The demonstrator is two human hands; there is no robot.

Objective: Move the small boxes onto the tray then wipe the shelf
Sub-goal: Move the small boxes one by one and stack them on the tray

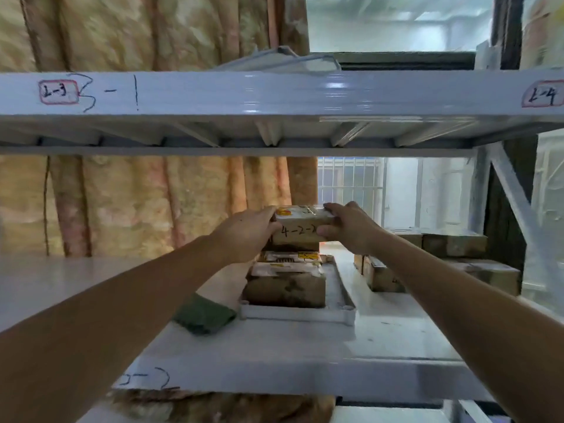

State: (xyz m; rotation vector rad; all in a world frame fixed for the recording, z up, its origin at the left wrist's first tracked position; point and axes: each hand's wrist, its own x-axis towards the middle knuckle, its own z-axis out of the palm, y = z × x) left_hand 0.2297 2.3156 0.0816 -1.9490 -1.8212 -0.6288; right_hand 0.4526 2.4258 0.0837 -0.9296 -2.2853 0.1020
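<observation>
Both of your arms reach forward into a white metal shelf (381, 340). Your left hand (247, 232) and right hand (351, 228) grip the two ends of one small cardboard box (300, 228), fingers curled over its top edge and thumbs on its front face. The box lies with its long side running left to right between your hands, level, with each hand equally near its own end.

The box is held directly above a stack of similar boxes (285, 283) standing in a shallow white tray (297, 314). The tray sits on the shelf and runs away from you. Whether the held box already touches the stack or hangs just over it cannot be told. The move ahead looks like straight down onto the stack.

The box is brown and scuffed, with "4-2-" handwritten in dark marker on its front, a yellow and red sticker on top near your left hand, and pale tape across the lid.

More brown boxes (442, 261) wait on the shelf to the right of the tray, nearer your right hand. A folded green cloth (204, 315) lies on the shelf just left of the tray's near corner, partly under your left forearm.
</observation>
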